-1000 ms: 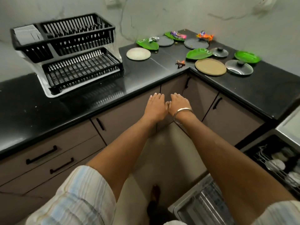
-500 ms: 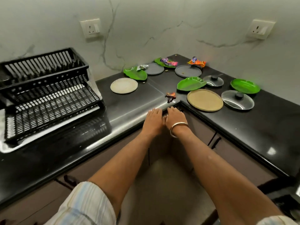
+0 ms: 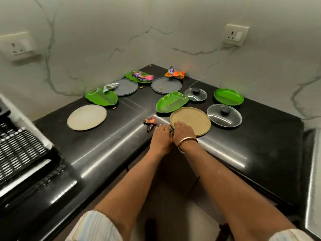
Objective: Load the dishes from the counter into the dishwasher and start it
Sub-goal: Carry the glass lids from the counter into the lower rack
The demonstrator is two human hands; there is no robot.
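Dishes lie on the black corner counter (image 3: 260, 153). My left hand (image 3: 160, 139) and my right hand (image 3: 183, 133) are side by side, fingers straight, palms down at the counter's inner corner. The right hand's fingers reach over the near rim of a tan round plate (image 3: 192, 119). Behind it lie a green leaf-shaped plate (image 3: 171, 104), a large glass lid (image 3: 224, 115), a small glass lid (image 3: 195, 94), a green oval plate (image 3: 228, 96), two grey plates (image 3: 166, 85) (image 3: 126, 86), further green plates (image 3: 101, 98) (image 3: 137, 78) and a cream plate (image 3: 86, 117). The dishwasher is out of view.
Crumpled wrappers lie on the counter: one (image 3: 149, 121) just ahead of my left hand, an orange one (image 3: 174, 73) at the back, others on the green plates. A black dish rack (image 3: 19, 152) stands at the left. Wall sockets (image 3: 235, 34) sit above.
Both hands have risen from in front of the cabinets to the counter's corner and moved forward. The view tilted up, so the open dishwasher at lower right dropped out of sight.
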